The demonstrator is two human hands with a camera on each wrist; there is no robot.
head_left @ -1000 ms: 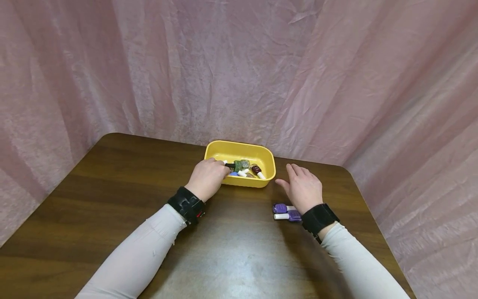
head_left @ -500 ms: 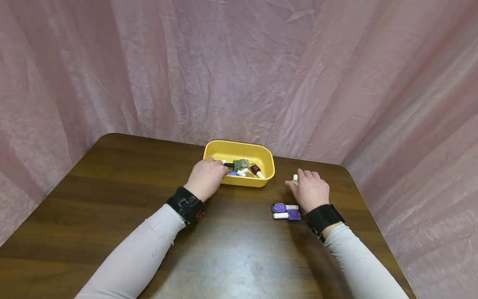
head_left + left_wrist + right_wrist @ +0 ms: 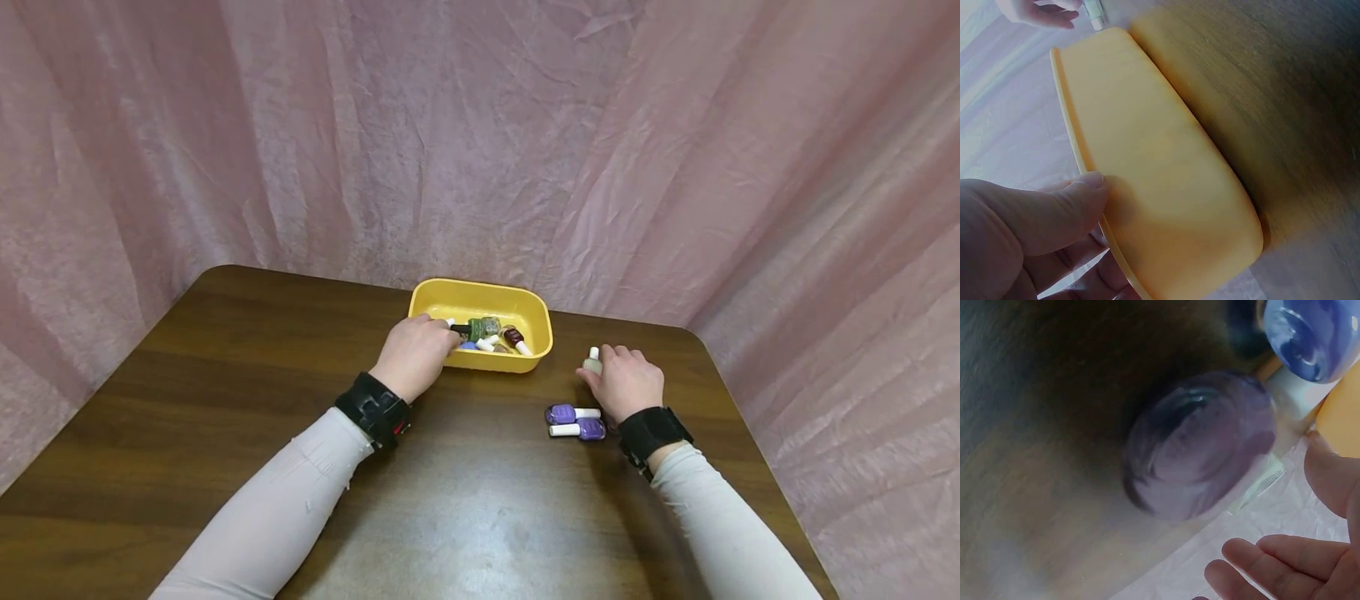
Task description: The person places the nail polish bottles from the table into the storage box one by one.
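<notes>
My left hand (image 3: 417,357) grips the near left rim of a yellow plastic basket (image 3: 491,363), thumb outside and fingers over the edge, as the left wrist view shows. Several nail polish bottles lie in it, among them a green one (image 3: 483,328) with a black cap and a dark red one (image 3: 513,337). My right hand (image 3: 628,385) has its fingers spread loosely beside a pale nail polish bottle (image 3: 592,365), which stands upright with its white cap on top. In the right wrist view, a gap shows between the fingers (image 3: 1285,565) and that bottle (image 3: 1263,481).
Two purple nail polish bottles, one (image 3: 561,415) behind the other (image 3: 591,429), lie side by side with caps pointing opposite ways, near my right wrist. The brown wooden table (image 3: 465,500) ends at a pink curtain (image 3: 480,150) behind the basket.
My right hand has moved right and slightly back toward me, and the pale bottle, hidden a second ago, now shows standing beside it. The left hand has stayed on the basket.
</notes>
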